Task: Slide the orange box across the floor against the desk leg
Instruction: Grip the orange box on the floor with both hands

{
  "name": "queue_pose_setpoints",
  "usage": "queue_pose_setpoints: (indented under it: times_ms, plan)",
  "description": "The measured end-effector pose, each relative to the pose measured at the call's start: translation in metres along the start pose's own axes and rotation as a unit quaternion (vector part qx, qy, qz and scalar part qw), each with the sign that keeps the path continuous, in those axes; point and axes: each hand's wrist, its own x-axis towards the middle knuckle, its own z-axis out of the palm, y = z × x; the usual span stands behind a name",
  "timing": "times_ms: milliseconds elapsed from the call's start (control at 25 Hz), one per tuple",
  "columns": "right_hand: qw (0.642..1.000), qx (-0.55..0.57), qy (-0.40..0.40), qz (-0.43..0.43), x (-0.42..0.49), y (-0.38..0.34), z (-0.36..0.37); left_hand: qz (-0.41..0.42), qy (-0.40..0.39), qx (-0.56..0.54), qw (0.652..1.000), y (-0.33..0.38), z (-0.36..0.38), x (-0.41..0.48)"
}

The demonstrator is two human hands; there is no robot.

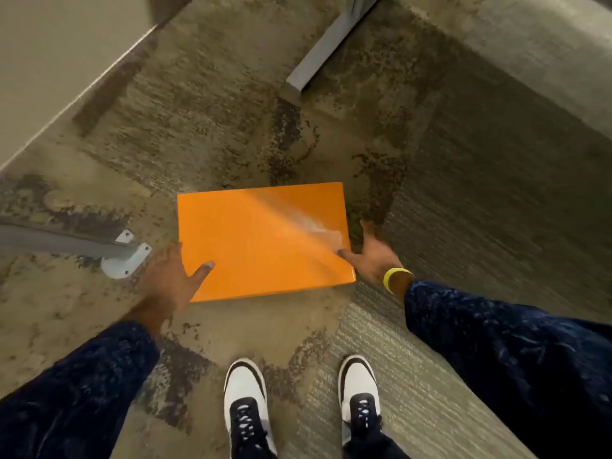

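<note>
A flat orange box lies on the patterned carpet in the middle of the view. My left hand grips its left side, thumb resting on the lid. My right hand holds the right side, thumb on top and fingers down along the edge; a yellow band sits on that wrist. A grey desk leg foot runs along the floor at the upper middle, well beyond the box. The box and that foot are apart.
Another grey leg with a white bracket lies on the floor just left of my left hand. A pale wall or panel fills the upper left. My two black-and-white shoes stand below the box.
</note>
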Motion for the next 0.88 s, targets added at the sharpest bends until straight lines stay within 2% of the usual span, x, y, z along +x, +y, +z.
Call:
queue_pose_setpoints:
  times_ms: [160, 280, 360, 480, 680, 880]
  plan:
    - [0.992, 0.107, -0.017, 0.068, 0.037, -0.002, 0.027, -0.06, -0.067, -0.122, 0.988, -0.015, 0.018, 0.044]
    - [0.966, 0.233, -0.026, 0.105, 0.06, 0.001, 0.041, -0.076, -0.083, -0.289, 0.951, -0.019, 0.034, 0.064]
    - [0.95, 0.298, -0.015, 0.09, 0.072, 0.003, 0.046, -0.1, -0.075, -0.342, 0.931, -0.021, 0.037, 0.076]
    - [0.939, 0.334, 0.003, 0.075, 0.086, 0.003, 0.049, -0.112, -0.082, -0.352, 0.926, -0.025, 0.04, 0.088]
    - [0.927, 0.368, -0.033, 0.061, 0.096, 0.004, 0.044, -0.068, -0.058, -0.334, 0.938, -0.031, 0.042, 0.093]
    - [0.913, 0.404, -0.031, 0.057, 0.083, 0.007, 0.033, -0.056, -0.045, -0.33, 0.941, -0.013, 0.022, 0.097]
